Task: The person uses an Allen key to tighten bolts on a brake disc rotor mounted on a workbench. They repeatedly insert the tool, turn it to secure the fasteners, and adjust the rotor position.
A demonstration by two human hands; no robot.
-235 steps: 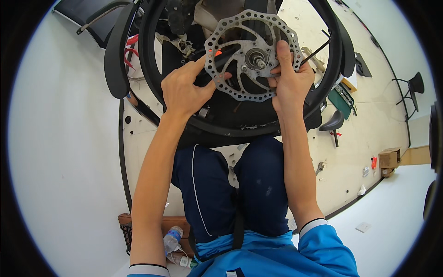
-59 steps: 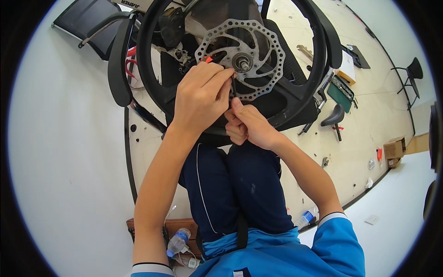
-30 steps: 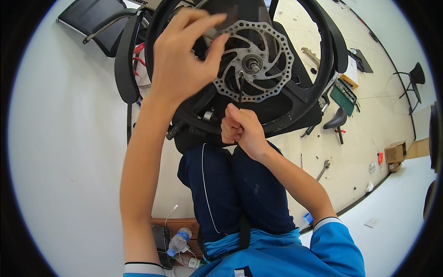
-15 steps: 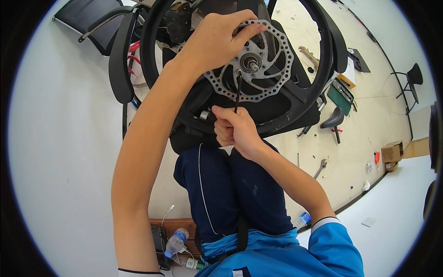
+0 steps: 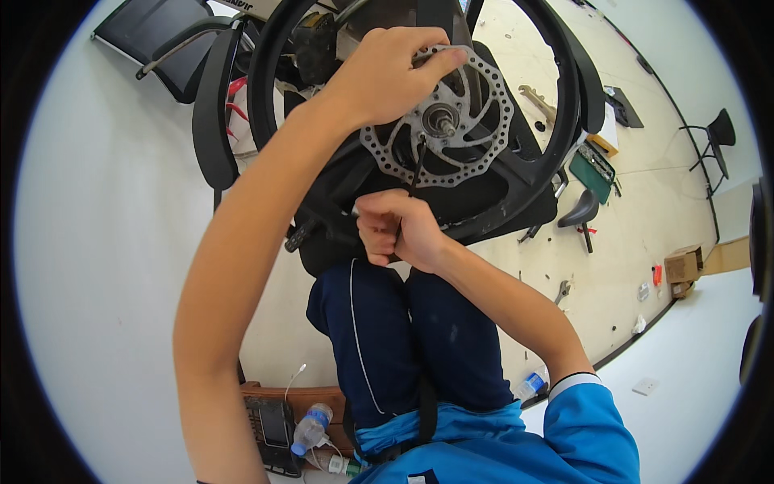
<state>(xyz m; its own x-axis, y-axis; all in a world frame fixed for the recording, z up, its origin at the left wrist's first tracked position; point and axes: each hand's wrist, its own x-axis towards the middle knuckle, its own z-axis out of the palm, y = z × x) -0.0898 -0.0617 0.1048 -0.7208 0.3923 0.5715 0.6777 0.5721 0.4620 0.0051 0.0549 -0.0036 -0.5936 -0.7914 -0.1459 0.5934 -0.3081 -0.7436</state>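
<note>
A silver brake disc (image 5: 486, 145), pierced with holes, is mounted on a black spoked wheel (image 5: 569, 105) above my knees. At its middle stands the hub axle (image 5: 444, 123). My left hand (image 5: 395, 73) is closed on the disc's upper left edge, thumb on the face and fingers over the rim. Below the disc, my right hand (image 5: 401, 228) is curled around a thin black hex key (image 5: 418, 171). The key's far tip meets a bolt near the hub; its near end is hidden in my fingers.
The wheel lies over a black chair with armrests (image 5: 211, 113). On the floor to the right are a bike saddle (image 5: 582, 210), a green tool case (image 5: 591, 175), wrenches (image 5: 538, 105) and a cardboard box (image 5: 684, 264). A plastic bottle (image 5: 313, 429) lies at lower left.
My right hand has turned at the wrist and shifted slightly left and down with the hex key. My left forearm has swung a little outward, while that hand keeps its hold on the disc.
</note>
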